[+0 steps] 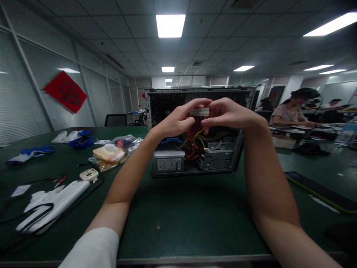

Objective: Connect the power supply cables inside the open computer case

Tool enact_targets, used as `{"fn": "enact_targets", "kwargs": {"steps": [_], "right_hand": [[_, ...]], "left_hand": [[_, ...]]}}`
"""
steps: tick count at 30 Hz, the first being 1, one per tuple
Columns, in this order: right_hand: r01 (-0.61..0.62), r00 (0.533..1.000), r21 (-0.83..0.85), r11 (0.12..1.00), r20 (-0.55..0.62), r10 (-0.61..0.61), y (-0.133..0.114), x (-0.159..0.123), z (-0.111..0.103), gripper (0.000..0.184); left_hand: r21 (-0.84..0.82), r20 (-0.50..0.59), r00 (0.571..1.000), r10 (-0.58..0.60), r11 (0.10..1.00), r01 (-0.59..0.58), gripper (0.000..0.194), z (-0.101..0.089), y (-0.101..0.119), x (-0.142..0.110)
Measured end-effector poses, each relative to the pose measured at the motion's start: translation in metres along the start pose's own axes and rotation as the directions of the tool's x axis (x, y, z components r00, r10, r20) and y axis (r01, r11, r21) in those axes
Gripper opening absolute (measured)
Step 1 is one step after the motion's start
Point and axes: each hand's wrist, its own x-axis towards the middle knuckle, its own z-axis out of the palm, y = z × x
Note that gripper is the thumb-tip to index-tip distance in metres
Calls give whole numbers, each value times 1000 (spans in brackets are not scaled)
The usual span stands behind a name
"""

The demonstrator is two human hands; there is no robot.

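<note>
"I'm on the remote feed. Where's the piece, and who has it?"

"I see the pale connector (200,111) just above the middle of the frame, in front of the open computer case (173,90). The left hand (180,119) pinches its left end, index finger over the top and thumb below. The right hand (227,115) is curled about the right end, its thumb close to the wires (192,134). I can't tell how hard either presses; some fingertips are hidden."

"How would I handle it well?"

"My judgement: I'd take the load on the hard housing, never on the wires, and leave slack in the bundle. I'd tilt the block until its face and any latch read clearly, then work both ends evenly so it doesn't twist. The case's metal edges could snag a loose lead."

"And how does it look?"

"A wide, off-white block, roughly level, its small divisions too blurred for me to count. Red, yellow and dark strands drop from it towards the tangle at mid-frame, between the silver power supply (169,163) at the case's lower left and the grey drive cage (219,160) at its lower right. The case stands on the green table (192,219)."
</note>
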Motion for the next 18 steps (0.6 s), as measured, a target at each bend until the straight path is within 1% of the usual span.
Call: {"fn": "enact_targets", "kwargs": {"steps": [4, 9, 12, 15, 18], "right_hand": [[28, 1000, -6, 1000, 2, -28, 1, 0, 0, 34], [37, 999, -41, 998, 39, -36, 4, 1, -1, 31], [49, 998, -50, 998, 46, -46, 6, 2, -3, 31], [68, 997, -21, 997, 28, -67, 9, 2, -4, 30], [93, 995, 50, 994, -40, -91, 11, 2, -3, 31]], "left_hand": [[15, -28, 1000, 5, 1000, -5, 71, 4, 3, 1], [3, 46, 998, -35, 999, 35, 81, 2, 14, 2], [-9, 54, 997, -46, 999, 47, 83, 4, 17, 3], [34, 4, 998, -61, 998, 61, 80, 9, 18, 5], [134, -101, 992, -77, 987, 91, 73, 11, 20, 6]]}}
